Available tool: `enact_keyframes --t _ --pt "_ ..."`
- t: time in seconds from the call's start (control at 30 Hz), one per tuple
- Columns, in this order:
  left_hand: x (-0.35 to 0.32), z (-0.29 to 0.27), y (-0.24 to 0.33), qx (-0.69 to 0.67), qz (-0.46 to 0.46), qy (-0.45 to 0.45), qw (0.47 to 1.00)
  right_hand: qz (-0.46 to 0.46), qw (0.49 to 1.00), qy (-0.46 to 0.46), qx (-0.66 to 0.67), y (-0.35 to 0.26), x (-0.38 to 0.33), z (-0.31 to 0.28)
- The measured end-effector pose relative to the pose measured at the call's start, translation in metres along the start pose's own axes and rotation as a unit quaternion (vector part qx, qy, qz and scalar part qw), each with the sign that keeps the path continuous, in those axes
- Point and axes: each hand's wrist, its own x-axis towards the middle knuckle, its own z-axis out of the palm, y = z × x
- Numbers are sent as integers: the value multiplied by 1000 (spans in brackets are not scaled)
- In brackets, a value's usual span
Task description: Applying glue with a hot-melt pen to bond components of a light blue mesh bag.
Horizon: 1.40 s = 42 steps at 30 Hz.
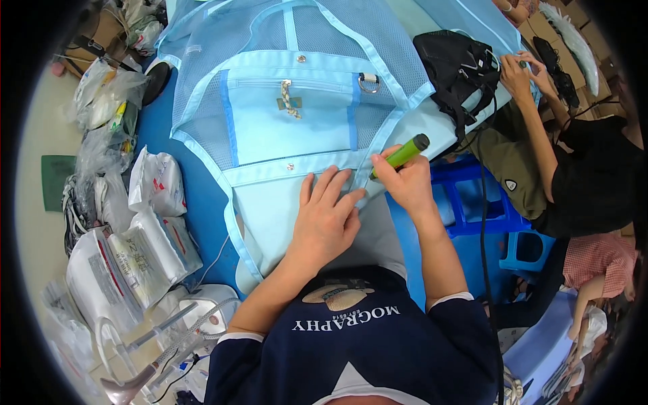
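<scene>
A light blue mesh bag (297,138) is spread out in front of me, with a zipped pocket, a braided cord pull (290,100) and a metal D-ring (368,84). My left hand (325,221) lies on its near edge, fingers stretched out over the fabric. In my right hand (410,185) I grip a thick green marker-like tool (405,152) with a dark end pointing up and away. Its lower tip meets the bag near the trim, just right of my left fingers; my hand partly hides the tip, so I cannot tell its exact kind.
Plastic-wrapped packages (138,260) crowd the left side. A black bag (455,74) lies at the upper right, beside a co-worker's hands (520,75). Blue plastic stools (472,202) stand at the right, with a dark cable (483,229) hanging past them. A garment steamer (145,378) is at the lower left.
</scene>
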Motion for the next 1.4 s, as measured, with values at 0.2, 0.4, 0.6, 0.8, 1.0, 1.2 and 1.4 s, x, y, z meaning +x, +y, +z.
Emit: enact_keyframes --t 0.2,0.4,0.6,0.8,1.0,1.2,1.4 --pt "-3 -1 0 2 4 1 1000 -40 998 32 29 3 -6 2" --pt "-2 0 1 -3 0 2 1000 13 993 36 110 5 -3 1" --pt "-1 -1 1 -6 4 4 1000 34 997 -2 66 6 -2 -2" --pt "0 -1 -1 -2 7 12 1000 39 997 -59 -3 -9 2 -8" --pt "-1 -1 1 -1 7 15 1000 33 998 -32 38 -4 -1 -8" --pt "-2 0 1 -4 1 2 1000 15 993 -35 113 8 -5 -4" --pt "-1 0 0 -1 3 9 1000 16 989 6 144 14 -6 -1"
